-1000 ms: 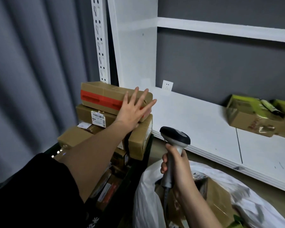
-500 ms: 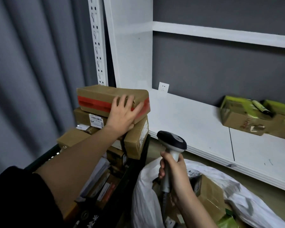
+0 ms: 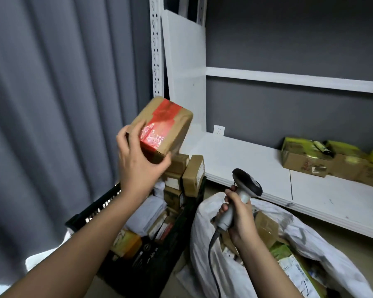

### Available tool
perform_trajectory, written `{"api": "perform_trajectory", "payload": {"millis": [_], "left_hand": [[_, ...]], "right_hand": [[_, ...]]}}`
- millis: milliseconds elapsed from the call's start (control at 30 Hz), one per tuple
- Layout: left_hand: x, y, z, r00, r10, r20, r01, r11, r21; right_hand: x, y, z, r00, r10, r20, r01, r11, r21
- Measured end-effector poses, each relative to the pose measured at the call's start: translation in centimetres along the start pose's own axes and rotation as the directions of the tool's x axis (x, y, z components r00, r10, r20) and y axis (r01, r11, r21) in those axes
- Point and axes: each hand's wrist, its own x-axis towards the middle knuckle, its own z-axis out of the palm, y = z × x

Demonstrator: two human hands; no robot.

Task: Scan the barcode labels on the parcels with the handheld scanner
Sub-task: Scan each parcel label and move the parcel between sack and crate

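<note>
A grey curtain fills the nine o'clock side, and a white shelf unit runs from twelve to three o'clock against a dark wall. On its lower shelf at three o'clock sits an open cardboard box with yellow-green contents. At five o'clock a white sack lies open on the floor with parcels showing inside. Just beside it, at six to seven o'clock, a black crate holds more parcels, with a stack of small brown boxes rising at its far end.

The left hand holds a brown cardboard parcel raised above the crate, near the centre, tilted with one corner down. Its grip is curled round the parcel's lower end, thumb on the near face, fingers wrapped behind. A broad band of red tape crosses the parcel, glossy and wrinkled where it catches light; no barcode label is readable on the faces shown.

The right hand wraps its grip round the pale handle of the handheld scanner at four o'clock, over the sack, its dark head pointing up and toward the shelf. A grey cable hangs from the handle.
</note>
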Motion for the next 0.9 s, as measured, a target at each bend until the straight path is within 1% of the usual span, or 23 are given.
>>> {"api": "perform_trajectory", "payload": {"millis": [67, 133, 233, 300, 367, 500, 567, 633, 700, 767, 800, 833, 867, 900], "left_hand": [[-1.1, 1.1, -2.0, 0.994, -0.106, -0.037, 0.097, 0.975, -0.198], [-2.2, 1.9, -3.6, 0.969, -0.246, -0.009, 0.222, 0.893, -0.391], [-3.9, 2.4, -5.0, 0.890, -0.440, 0.123, 0.428, 0.708, -0.561], [-5.1, 2.0, -5.6, 0.822, -0.518, 0.236, 0.529, 0.540, -0.655], [-6.2, 1.0, -5.9, 0.756, -0.574, 0.316, 0.598, 0.406, -0.691], [-8.3, -0.7, -5.9, 0.612, -0.651, 0.449, 0.691, 0.164, -0.704], [-9.2, -1.3, -6.0, 0.552, -0.662, 0.506, 0.725, 0.082, -0.684], [-9.8, -2.1, -6.2, 0.512, -0.661, 0.549, 0.743, 0.020, -0.669], [-10.2, -2.7, -6.7, 0.486, -0.638, 0.597, 0.774, -0.003, -0.633], [-10.7, -3.6, -7.6, 0.461, -0.571, 0.679, 0.837, 0.026, -0.546], [-10.9, -4.2, -8.1, 0.426, -0.540, 0.726, 0.885, 0.082, -0.458], [-11.1, -4.6, -8.5, 0.392, -0.519, 0.760, 0.918, 0.168, -0.360], [-11.2, -4.6, -8.9, 0.371, -0.531, 0.762, 0.926, 0.277, -0.258], [-11.1, -4.7, -9.0, 0.390, -0.588, 0.709, 0.899, 0.411, -0.153]], "right_hand": [[-1.3, -0.2, -0.1, 0.999, 0.018, -0.029, -0.018, 1.000, -0.004], [-2.5, -0.4, -0.2, 0.999, 0.021, -0.045, -0.021, 1.000, -0.006], [-4.0, -0.8, -0.4, 0.996, -0.009, -0.094, 0.007, 1.000, -0.018], [-4.8, -1.2, -0.9, 0.989, -0.044, -0.138, 0.043, 0.999, -0.008], [-5.6, -1.5, -1.7, 0.985, -0.062, -0.158, 0.063, 0.998, -0.001], [-7.1, -2.5, -3.0, 0.995, -0.063, -0.076, 0.065, 0.998, 0.016], [-7.5, -2.7, -3.4, 0.998, -0.044, -0.043, 0.044, 0.999, 0.005], [-7.6, -2.8, -3.6, 1.000, -0.025, -0.007, 0.025, 1.000, 0.009], [-7.6, -3.0, -3.7, 1.000, 0.014, 0.019, -0.015, 1.000, 0.009], [-7.4, -3.3, -4.0, 0.998, 0.035, 0.044, -0.035, 0.999, -0.010], [-7.5, -3.5, -4.1, 0.999, 0.035, 0.040, -0.033, 0.998, -0.049], [-7.3, -3.8, -4.4, 0.999, 0.024, 0.033, -0.021, 0.996, -0.092], [-7.2, -4.1, -4.7, 1.000, 0.004, 0.028, -0.001, 0.992, -0.130], [-7.0, -4.4, -4.9, 1.000, -0.015, 0.026, 0.019, 0.984, -0.178]]}}
